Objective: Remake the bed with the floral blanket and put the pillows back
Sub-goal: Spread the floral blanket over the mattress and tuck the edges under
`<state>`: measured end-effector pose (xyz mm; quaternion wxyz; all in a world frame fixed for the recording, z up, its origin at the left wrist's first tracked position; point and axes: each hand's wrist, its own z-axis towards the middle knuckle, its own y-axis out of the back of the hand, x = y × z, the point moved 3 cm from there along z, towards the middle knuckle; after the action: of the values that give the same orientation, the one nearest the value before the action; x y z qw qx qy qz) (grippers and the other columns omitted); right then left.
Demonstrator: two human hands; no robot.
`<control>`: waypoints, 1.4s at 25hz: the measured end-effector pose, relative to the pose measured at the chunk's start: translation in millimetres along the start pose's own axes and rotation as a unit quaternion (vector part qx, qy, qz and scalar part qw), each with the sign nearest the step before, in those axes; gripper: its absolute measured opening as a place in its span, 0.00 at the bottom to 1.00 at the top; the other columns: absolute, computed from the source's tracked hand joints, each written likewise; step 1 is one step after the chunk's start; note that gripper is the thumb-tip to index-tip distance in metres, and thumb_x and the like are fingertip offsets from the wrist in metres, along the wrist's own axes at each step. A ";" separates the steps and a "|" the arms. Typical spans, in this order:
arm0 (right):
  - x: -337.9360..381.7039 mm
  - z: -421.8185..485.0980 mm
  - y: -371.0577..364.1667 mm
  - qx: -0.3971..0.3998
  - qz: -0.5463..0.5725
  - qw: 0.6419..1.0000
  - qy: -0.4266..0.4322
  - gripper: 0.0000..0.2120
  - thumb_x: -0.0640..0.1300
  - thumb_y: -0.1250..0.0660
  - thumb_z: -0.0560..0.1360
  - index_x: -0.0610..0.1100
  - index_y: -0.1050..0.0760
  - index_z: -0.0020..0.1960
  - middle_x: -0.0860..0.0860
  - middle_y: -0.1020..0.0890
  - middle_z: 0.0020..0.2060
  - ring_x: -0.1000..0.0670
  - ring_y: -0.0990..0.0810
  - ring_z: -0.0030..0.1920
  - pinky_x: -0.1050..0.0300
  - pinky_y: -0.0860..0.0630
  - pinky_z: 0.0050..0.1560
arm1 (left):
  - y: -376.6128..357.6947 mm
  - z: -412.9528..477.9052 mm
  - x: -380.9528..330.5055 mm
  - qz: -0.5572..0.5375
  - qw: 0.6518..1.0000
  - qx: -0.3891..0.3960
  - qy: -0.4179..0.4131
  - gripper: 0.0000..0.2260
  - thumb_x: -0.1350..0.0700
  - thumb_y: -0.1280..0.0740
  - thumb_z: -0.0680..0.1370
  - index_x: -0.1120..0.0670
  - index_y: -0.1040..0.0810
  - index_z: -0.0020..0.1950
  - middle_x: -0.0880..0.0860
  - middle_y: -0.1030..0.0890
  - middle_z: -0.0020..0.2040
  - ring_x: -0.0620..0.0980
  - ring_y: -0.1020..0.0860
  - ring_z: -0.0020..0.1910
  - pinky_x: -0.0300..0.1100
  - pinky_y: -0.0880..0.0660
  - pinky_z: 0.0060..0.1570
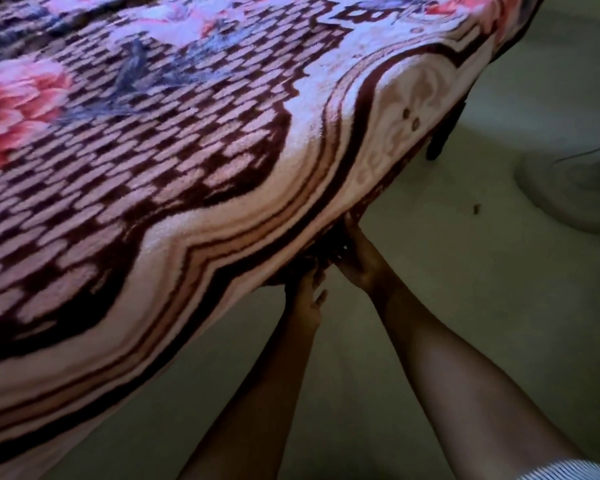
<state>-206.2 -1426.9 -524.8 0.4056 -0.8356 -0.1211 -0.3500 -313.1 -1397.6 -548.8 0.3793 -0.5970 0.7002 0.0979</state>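
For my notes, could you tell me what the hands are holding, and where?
Both the left hand and right hand grip the floral blanket at its hanging lower edge.

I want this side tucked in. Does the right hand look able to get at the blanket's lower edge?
Likely yes: the right hand touches the floral blanket's hanging edge, its fingers hidden beneath it, beside the left hand; nothing stands between.

Pale floor (430,306), smooth, dim light, fills the frame from 3 through 6 o'clock. White round fan base (565,199) at 3 o'clock, cut off by the frame edge; a thin dark cord (581,154) crosses its top. Small brown speck (477,209) on the floor, near the base at its 9 o'clock.
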 end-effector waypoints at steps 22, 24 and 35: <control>2.7 -4.6 14.0 0.177 0.409 0.895 -0.018 0.25 0.40 0.34 0.65 0.41 0.30 0.62 0.38 0.27 0.65 0.40 0.23 0.61 0.46 0.27 0.62 | -20.5 -95.2 -49.0 -0.330 0.896 0.145 -0.259 0.36 0.58 0.30 0.61 0.60 0.32 0.69 0.62 0.24 0.63 0.60 0.25 0.63 0.62 0.29 0.60; 3.3 -6.5 2.4 0.193 0.427 0.883 0.005 0.36 0.41 0.27 0.58 0.42 0.32 0.66 0.39 0.29 0.66 0.40 0.25 0.63 0.46 0.29 0.64 | -19.9 -99.4 -57.7 -0.329 0.893 0.152 -0.267 0.33 0.57 0.34 0.64 0.60 0.32 0.69 0.62 0.24 0.63 0.60 0.25 0.62 0.64 0.31 0.58; 16.1 38.1 -44.9 0.075 0.272 0.959 0.000 0.21 0.50 0.49 0.82 0.42 0.35 0.71 0.44 0.25 0.61 0.44 0.24 0.57 0.51 0.26 0.55 | -6.9 -101.6 -67.1 -0.289 0.907 0.177 -0.248 0.25 0.55 0.38 0.67 0.62 0.26 0.63 0.60 0.24 0.63 0.59 0.24 0.62 0.63 0.31 0.58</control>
<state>-197.9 -1370.4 -503.4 0.5469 -0.8042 0.0853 -0.2164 -348.9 -1408.2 -432.7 0.6518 -0.6530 0.3857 0.0033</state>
